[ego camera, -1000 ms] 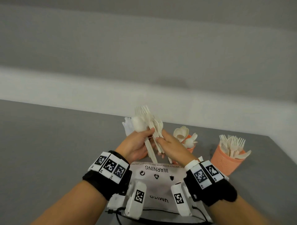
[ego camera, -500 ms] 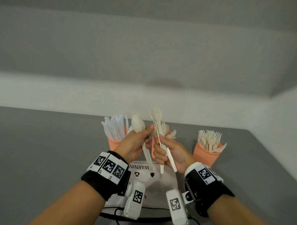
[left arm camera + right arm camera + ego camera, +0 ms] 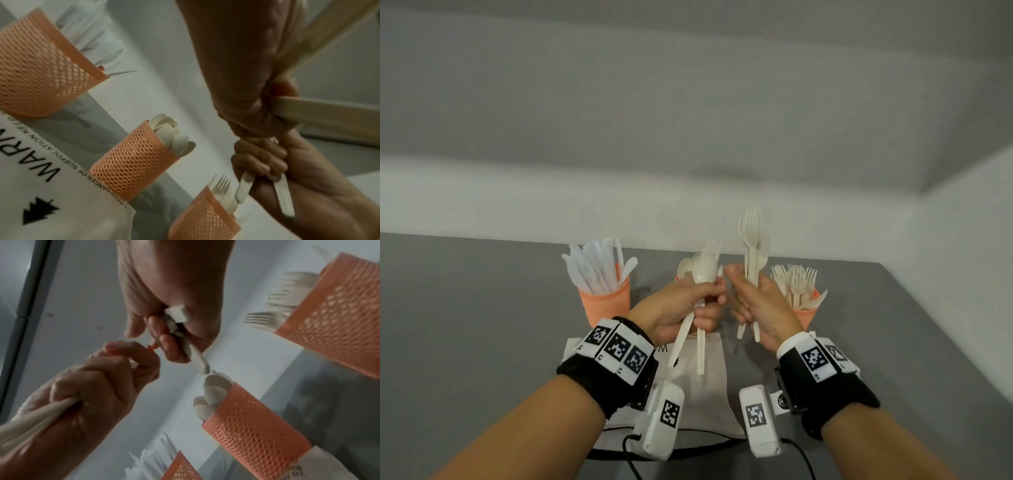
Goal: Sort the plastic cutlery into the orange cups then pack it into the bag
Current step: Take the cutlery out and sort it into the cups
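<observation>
Plastic pieces fill both our fists: our left hand (image 3: 681,308) has its fingers curled round a spoon and a second handle (image 3: 700,329), bowl end up, while our right hand (image 3: 760,308) has its fingers wrapped about a few forks (image 3: 751,246), tines up, the two held close together above the bag (image 3: 698,387). We judge the step in hand to be dropping each bunch into its own cup, so we should keep the handles pointing down, bring each fist over the matching rim and loosen the fingers only once the handle tips are inside; the second piece on the left is too hidden to name, so we should check it before letting go. Of the three orange mesh cups standing on the grey table (image 3: 465,308), the left cup (image 3: 604,305) holds white knives, the middle cup (image 3: 131,164), mostly behind our hands, holds spoons, and the right cup (image 3: 804,313) holds forks. Nothing can be seen inside the flat bag, so packing looks not yet begun
</observation>
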A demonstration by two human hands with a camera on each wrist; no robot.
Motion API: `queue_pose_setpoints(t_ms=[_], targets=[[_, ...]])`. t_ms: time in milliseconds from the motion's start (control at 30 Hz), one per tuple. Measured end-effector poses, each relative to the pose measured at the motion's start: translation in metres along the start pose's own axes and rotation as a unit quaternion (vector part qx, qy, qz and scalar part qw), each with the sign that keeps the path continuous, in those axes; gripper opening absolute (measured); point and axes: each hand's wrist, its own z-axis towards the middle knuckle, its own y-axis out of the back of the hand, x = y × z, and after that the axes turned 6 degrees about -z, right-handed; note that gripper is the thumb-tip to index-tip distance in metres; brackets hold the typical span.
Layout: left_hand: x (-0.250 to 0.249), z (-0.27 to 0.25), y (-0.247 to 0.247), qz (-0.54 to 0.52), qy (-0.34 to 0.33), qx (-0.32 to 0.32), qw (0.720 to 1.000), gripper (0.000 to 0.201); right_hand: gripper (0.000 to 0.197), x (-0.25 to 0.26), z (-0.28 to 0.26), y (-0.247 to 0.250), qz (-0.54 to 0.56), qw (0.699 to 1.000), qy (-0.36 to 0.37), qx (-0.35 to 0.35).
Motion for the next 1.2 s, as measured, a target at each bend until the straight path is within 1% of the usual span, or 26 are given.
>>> queue_pose_setpoints(t_ms=[33, 100, 133, 167, 233, 267, 333, 467, 500, 567, 633, 700, 733, 800, 833, 900, 967, 1067, 1133, 1200], targets=[[0.003, 0.001, -0.003, 0.013, 0.016, 0.019, 1.000, 0.014, 0.023, 0.004, -0.001, 0.002, -0.004, 1.000, 0.010, -0.008], [0.009, 0.003, -0.011, 0.042, 0.037, 0.053, 0.997, 0.010, 0.016, 0.009, 0.000, 0.006, 0.000, 1.000, 0.009, -0.025], [0.012, 0.004, -0.015, 0.068, 0.044, 0.058, 0.995, 0.011, 0.010, 0.010, 0.001, 0.009, 0.002, 1.000, 0.003, -0.031], [0.016, 0.006, -0.018, 0.096, 0.050, 0.056, 0.993, 0.014, 0.009, 0.009, 0.002, 0.013, 0.005, 0.999, -0.005, -0.035], [0.022, 0.009, -0.022, 0.137, 0.057, 0.046, 0.988, 0.019, 0.026, 0.003, 0.006, 0.022, 0.017, 0.998, -0.028, -0.048], [0.024, 0.010, -0.024, 0.147, 0.055, 0.041, 0.987, 0.023, 0.030, 0.000, 0.008, 0.027, 0.030, 0.997, -0.037, -0.060], [0.028, 0.015, -0.026, 0.149, 0.044, 0.029, 0.987, 0.027, 0.027, -0.006, 0.014, 0.038, 0.078, 0.992, -0.044, -0.087], [0.033, 0.025, -0.031, 0.147, 0.019, 0.005, 0.989, 0.013, 0.016, -0.008, 0.019, 0.051, 0.157, 0.974, -0.053, -0.157], [0.033, 0.027, -0.031, 0.159, 0.015, -0.003, 0.987, 0.009, 0.013, -0.006, 0.018, 0.054, 0.177, 0.968, -0.047, -0.169], [0.033, 0.032, -0.032, 0.180, 0.004, -0.032, 0.983, 0.008, 0.016, 0.003, 0.019, 0.064, 0.211, 0.960, -0.014, -0.181], [0.032, 0.036, -0.031, 0.168, -0.012, -0.066, 0.983, 0.008, 0.017, 0.018, 0.019, 0.079, 0.228, 0.953, 0.020, -0.198], [0.032, 0.040, -0.031, 0.141, -0.025, -0.093, 0.985, 0.008, 0.005, 0.032, 0.022, 0.100, 0.206, 0.948, 0.064, -0.235], [0.032, 0.042, -0.031, 0.132, -0.032, -0.103, 0.985, 0.007, 0.004, 0.036, 0.024, 0.110, 0.175, 0.945, 0.090, -0.260], [0.031, 0.046, -0.033, 0.119, -0.046, -0.117, 0.985, 0.007, 0.012, 0.039, 0.028, 0.123, 0.082, 0.942, 0.128, -0.300], [0.031, 0.048, -0.034, 0.113, -0.052, -0.123, 0.985, 0.008, 0.013, 0.040, 0.030, 0.126, 0.041, 0.939, 0.140, -0.313], [0.030, 0.051, -0.037, 0.098, -0.062, -0.125, 0.985, 0.009, 0.015, 0.039, 0.036, 0.125, -0.012, 0.932, 0.149, -0.331], [0.028, 0.054, -0.040, 0.089, -0.069, -0.124, 0.986, 0.009, 0.020, 0.032, 0.044, 0.119, -0.035, 0.933, 0.142, -0.330], [0.025, 0.056, -0.043, 0.083, -0.079, -0.128, 0.985, 0.009, 0.022, 0.011, 0.053, 0.106, -0.048, 0.946, 0.118, -0.297], [0.024, 0.057, -0.043, 0.083, -0.084, -0.133, 0.984, 0.009, 0.024, -0.002, 0.057, 0.098, -0.041, 0.952, 0.091, -0.290], [0.023, 0.056, -0.040, 0.080, -0.087, -0.135, 0.984, 0.009, 0.024, -0.012, 0.059, 0.094, -0.026, 0.958, 0.081, -0.273]])
